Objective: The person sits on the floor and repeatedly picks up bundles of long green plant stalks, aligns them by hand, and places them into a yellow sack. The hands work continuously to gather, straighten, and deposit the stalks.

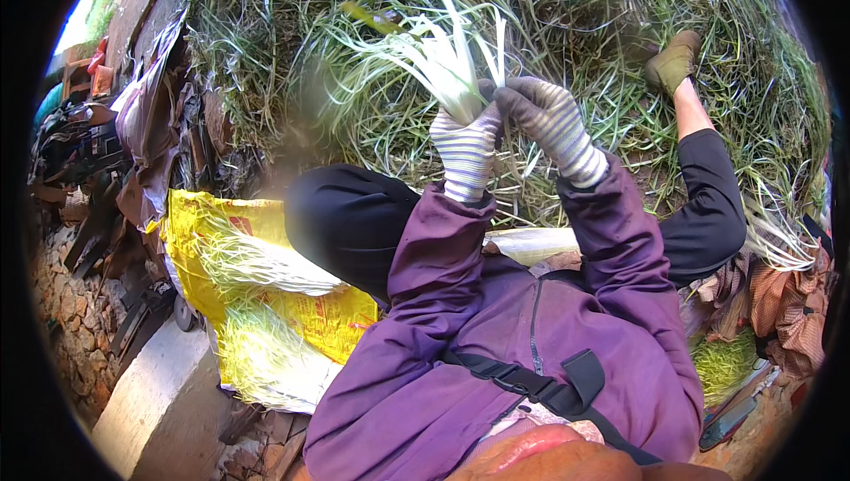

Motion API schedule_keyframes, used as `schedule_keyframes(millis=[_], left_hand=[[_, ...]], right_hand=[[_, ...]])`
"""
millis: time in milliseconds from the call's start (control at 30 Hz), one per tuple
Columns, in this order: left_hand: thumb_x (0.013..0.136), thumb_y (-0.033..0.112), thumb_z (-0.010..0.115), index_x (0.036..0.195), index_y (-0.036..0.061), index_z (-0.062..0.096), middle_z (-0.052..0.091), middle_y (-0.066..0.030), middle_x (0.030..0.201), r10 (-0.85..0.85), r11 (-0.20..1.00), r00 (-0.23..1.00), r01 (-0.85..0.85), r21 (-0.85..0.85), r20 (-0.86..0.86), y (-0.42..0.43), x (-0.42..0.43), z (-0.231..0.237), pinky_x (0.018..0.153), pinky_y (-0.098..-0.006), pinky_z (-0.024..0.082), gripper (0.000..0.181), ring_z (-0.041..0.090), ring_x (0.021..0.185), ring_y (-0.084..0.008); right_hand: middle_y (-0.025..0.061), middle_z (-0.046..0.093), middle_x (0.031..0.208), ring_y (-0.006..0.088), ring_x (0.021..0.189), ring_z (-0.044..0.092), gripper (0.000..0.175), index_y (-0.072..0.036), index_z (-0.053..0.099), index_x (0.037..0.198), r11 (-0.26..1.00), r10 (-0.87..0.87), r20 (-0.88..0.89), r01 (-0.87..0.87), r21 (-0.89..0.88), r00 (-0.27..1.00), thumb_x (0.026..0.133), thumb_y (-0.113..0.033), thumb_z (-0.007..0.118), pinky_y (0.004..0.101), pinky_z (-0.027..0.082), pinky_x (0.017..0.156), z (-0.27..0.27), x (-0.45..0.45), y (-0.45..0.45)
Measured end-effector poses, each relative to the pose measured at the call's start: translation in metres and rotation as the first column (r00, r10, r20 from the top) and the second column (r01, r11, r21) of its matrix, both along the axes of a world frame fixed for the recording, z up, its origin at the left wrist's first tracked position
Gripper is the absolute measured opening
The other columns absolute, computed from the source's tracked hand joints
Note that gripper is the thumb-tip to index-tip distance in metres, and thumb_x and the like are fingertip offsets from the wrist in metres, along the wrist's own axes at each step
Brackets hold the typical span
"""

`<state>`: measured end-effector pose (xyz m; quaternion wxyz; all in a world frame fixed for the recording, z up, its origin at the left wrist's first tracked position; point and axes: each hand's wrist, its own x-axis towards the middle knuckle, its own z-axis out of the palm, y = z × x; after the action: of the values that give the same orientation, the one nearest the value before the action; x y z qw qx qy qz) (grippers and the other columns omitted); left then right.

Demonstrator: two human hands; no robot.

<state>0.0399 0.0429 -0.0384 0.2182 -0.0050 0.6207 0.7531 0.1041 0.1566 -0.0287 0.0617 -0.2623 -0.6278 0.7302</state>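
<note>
My left hand (468,142), in a striped knit glove, grips a bunch of pale, long-leaved stalks (448,66) that look like blanched chives. White ends are gathered in my fist and the thin leaves fan out up and to the left. My right hand (554,119), gloved alike, meets it fingertip to fingertip. Between the right thumb and fingers are a few thin pale stalks (499,49), standing beside the bunch. Dark stains cover the glove fingers. Where the two hands touch, the stalk ends are partly hidden.
A deep heap of green leaves (584,49) spreads before my legs. Two bundles of pale stalks (265,262) lie on a yellow printed sack (182,228) at left. Beyond it are a stone block (159,388) and scrap wood. More pale stalks (783,245) lie on cloth at right.
</note>
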Motion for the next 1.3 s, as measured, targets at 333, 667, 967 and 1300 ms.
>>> schedule_keyframes(millis=[333,667,967,1300], left_hand=[[0.072,-0.002,0.07,0.103,-0.0008,0.061,0.064,-0.0034,0.08,-0.22,0.957,0.974,0.205,-0.204,-0.053,-0.002,0.005,-0.048,0.063,-0.0242,0.047,0.032,0.054,0.069,-0.0083],[0.069,0.018,0.079,0.094,-0.001,0.064,0.066,-0.0134,0.074,-0.494,0.681,0.868,0.426,-0.595,0.056,-0.032,-0.012,-0.064,0.055,-0.032,0.046,0.035,0.06,0.059,-0.0212],[0.084,0.013,0.067,0.109,0.0032,0.055,0.062,-0.005,0.077,-0.466,0.875,0.852,0.404,0.266,0.238,-0.024,0.015,-0.022,0.037,-0.0188,0.031,0.029,0.042,0.046,-0.0041],[0.075,0.008,0.075,0.093,0.0019,0.063,0.059,0.0003,0.065,-0.453,0.88,0.863,0.392,0.267,0.224,-0.013,0.034,-0.026,0.042,-0.0177,0.036,0.023,0.047,0.046,-0.0048]], right_hand=[[0.0052,0.068,0.076,0.01,0.06,0.06,0.031,-0.003,0.068,0.095,0.73,-0.661,-0.174,0.679,0.077,0.73,0.088,-0.032,0.062,0.0194,0.043,0.051,0.036,0.073,0.047],[0.0049,0.067,0.078,0.0082,0.064,0.06,0.016,-0.002,0.069,0.092,0.585,-0.608,-0.514,0.779,0.224,0.605,0.084,-0.016,0.068,0.0181,0.047,0.057,0.103,0.122,0.1],[0.0038,0.068,0.079,0.0055,0.065,0.061,0.022,-0.001,0.067,0.095,0.864,-0.211,-0.399,0.361,0.352,0.893,0.083,-0.02,0.07,0.0168,0.047,0.053,0.093,0.063,0.041],[0.002,0.068,0.079,0.0043,0.068,0.06,0.021,-0.002,0.067,0.093,0.956,-0.101,-0.458,0.213,0.2,0.883,0.084,-0.021,0.069,0.0178,0.048,0.062,0.037,-0.003,0.03]])
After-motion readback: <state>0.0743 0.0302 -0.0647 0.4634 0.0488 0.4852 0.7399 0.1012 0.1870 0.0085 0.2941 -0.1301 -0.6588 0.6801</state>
